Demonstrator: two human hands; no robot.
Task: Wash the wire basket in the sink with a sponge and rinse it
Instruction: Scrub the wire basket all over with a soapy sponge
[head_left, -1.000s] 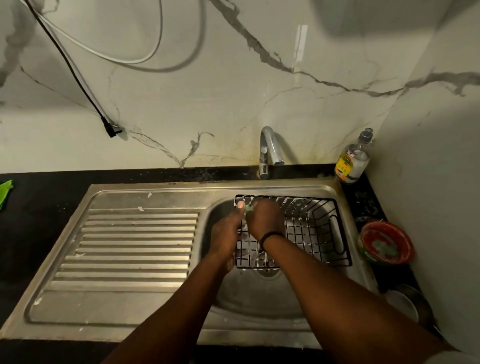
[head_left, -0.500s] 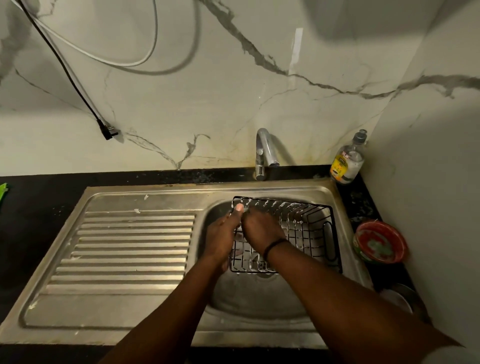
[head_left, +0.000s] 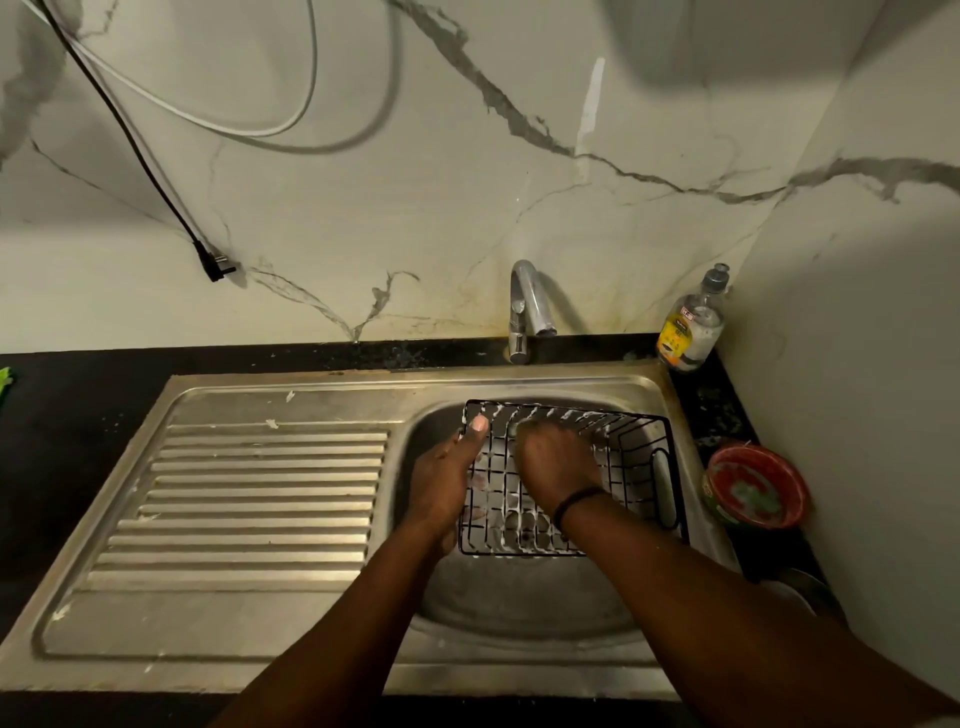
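while the left hand (head_left: 447, 478) grips the wire basket (head_left: 644, 467) edge to steady it in the sink (head_left: 291, 499), the right hand (head_left: 558, 460) curls inside, seemingly around a mostly hidden sponge, to scrub the soapy wires.

I see a chrome tap (head_left: 525, 306) at the marble wall (head_left: 415, 208). A clear bottle with a yellow label (head_left: 691, 327) stands in the corner of the black tabletop (head_left: 78, 415), a red bowl (head_left: 756, 486) nearer me. A black cable with plug (head_left: 213, 265) and a white cable (head_left: 249, 127) hang on the wall.

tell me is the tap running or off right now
Off, as far as the picture shows: no stream falls from the tap spout toward the wire basket, whose wires carry only white suds.
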